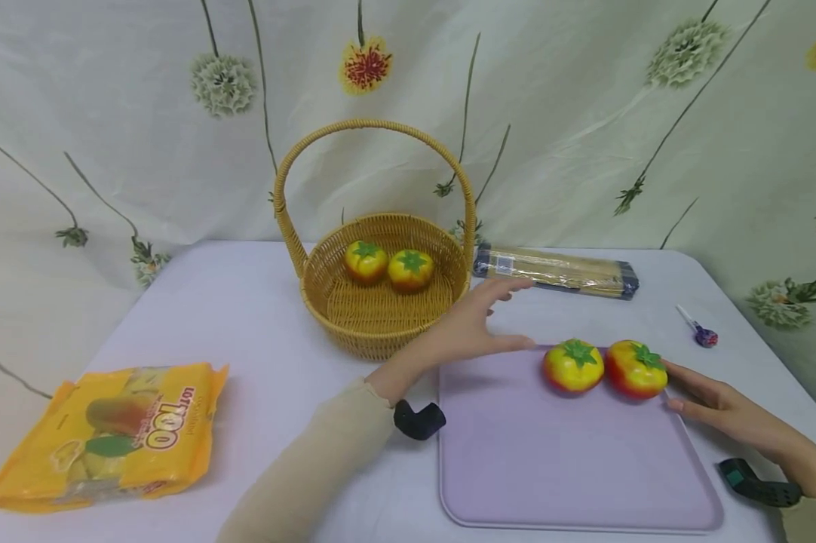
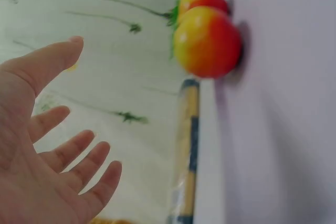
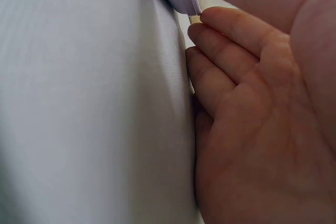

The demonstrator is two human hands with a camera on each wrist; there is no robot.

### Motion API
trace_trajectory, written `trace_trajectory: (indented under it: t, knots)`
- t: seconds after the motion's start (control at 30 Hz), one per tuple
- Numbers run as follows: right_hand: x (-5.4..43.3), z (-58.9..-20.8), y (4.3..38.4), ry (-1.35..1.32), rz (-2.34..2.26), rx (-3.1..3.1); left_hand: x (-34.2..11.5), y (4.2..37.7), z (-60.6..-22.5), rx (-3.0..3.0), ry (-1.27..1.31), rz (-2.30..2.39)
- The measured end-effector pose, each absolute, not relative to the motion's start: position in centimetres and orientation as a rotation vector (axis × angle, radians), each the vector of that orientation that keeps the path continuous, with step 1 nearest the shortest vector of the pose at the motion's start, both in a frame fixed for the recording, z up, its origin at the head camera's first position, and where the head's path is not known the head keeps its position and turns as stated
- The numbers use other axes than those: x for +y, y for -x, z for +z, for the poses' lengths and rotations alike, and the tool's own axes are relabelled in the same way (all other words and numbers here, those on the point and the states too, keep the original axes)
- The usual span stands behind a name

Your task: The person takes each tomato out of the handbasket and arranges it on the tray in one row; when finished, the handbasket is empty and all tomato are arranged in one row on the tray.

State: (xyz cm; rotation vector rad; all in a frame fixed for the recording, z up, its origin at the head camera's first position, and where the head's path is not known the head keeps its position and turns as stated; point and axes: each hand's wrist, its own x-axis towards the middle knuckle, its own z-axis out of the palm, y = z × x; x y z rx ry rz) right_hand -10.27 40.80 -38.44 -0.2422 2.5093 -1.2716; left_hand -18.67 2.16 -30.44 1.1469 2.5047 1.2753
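Two red-and-yellow tomatoes with green star-shaped tops lie side by side at the far edge of a lilac tray (image 1: 571, 460). My left hand (image 1: 472, 320) hovers over the tray's far left corner, thumb and fingers spread apart with nothing between them. In the left wrist view that hand (image 2: 47, 145) is apart from the nearer tomato (image 2: 207, 43). At the tray's right edge my right hand (image 1: 734, 407) has its fingers extended, fingertips close beside the right tomato (image 1: 635, 369). The left tomato (image 1: 574, 367) is between the hands. In the right wrist view the right hand (image 3: 252, 108) lies along the white tablecloth.
Behind my left hand stands a wicker basket (image 1: 326, 328) with a tall handle, holding two similar tomatoes (image 1: 366, 263). A wrapped brown bundle (image 1: 557, 270) lies at the back, a lollipop (image 1: 703, 334) at the right. A yellow snack bag (image 1: 116, 434) lies at the left.
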Motion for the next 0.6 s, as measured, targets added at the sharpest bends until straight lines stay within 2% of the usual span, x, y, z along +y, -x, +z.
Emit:
trace_trajectory:
  t: [0.33, 0.5, 0.6]
  knots:
    - [40.6, -38.3, 10.1, 0.225, -1.274, 2.504, -4.9, 21.9, -25.8, 2.619, -1.039, 1.411]
    - [40.6, -38.2, 10.1, 0.235, -1.28, 2.507, -7.9, 23.7, -25.0, 2.556, -0.911, 1.578]
    - [40.7, -38.2, 10.1, 0.242, -1.279, 2.51, -9.0, 23.6, -24.6, 2.503, -0.822, 1.672]
